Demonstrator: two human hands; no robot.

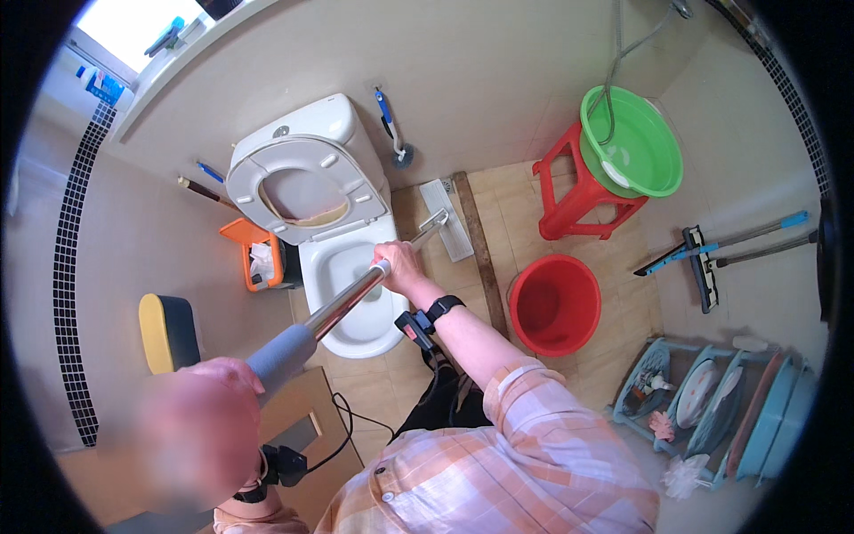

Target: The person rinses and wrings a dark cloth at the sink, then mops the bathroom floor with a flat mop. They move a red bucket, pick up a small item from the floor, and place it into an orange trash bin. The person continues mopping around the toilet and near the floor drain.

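Note:
A flat mop runs diagonally across the view, its metal pole [347, 300] passing above the white toilet [363, 344]. My left hand [207, 400], partly blurred and close to the camera, is wrapped around the grey foam grip [283, 357] at the upper end. Lower down the pole, my right hand [398, 267] grips it over the right edge of the toilet bowl. The pale flat mop head [448, 223] lies on the tiled floor to the right of the toilet. Both toilet lid and seat [303, 150] are raised. Black bands with devices sit on both wrists.
A dark sill strip [482, 260] crosses the floor beside the mop head. Right of it stand a red bucket [555, 305] and a red stool [567, 193] bearing a green basin [640, 147]. An orange bin [263, 260] and a wooden door [293, 427] are at left; a rack [707, 407] is lower right.

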